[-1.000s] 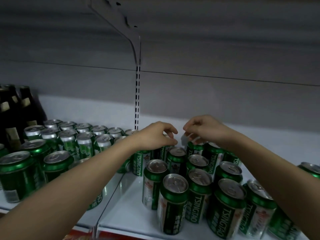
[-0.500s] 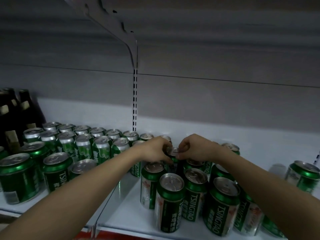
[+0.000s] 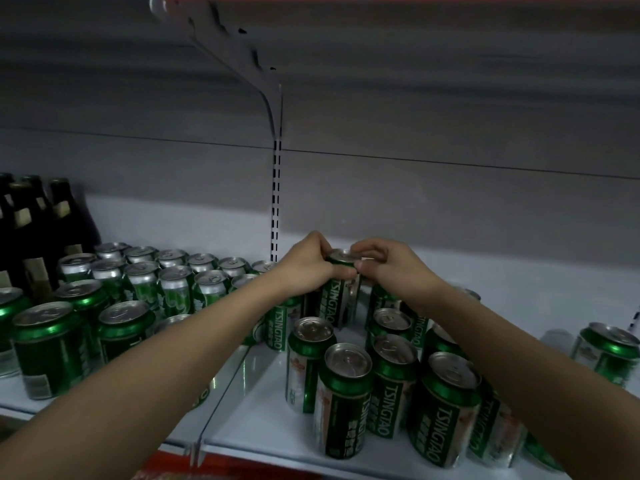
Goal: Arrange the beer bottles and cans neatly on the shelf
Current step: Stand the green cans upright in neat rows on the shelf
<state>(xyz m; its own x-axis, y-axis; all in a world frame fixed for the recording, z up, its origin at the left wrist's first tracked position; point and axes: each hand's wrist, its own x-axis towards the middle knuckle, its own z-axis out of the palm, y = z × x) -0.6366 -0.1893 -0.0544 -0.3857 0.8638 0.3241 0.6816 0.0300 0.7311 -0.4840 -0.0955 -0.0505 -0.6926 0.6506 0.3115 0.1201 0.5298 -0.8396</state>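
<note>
Hands: left (image 3: 306,271), right (image 3: 391,271) both grip one can (image 3: 341,292) | dark bottles (image 3: 34,220): four visible

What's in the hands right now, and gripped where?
Both hands hold one green Tsingtao can by its top rim: the left hand pinches it from the left, the right hand from the right.

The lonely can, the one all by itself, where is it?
In the head view, the lone can stands at the far right of the shelf, apart from the cluster of cans in the middle.
</note>
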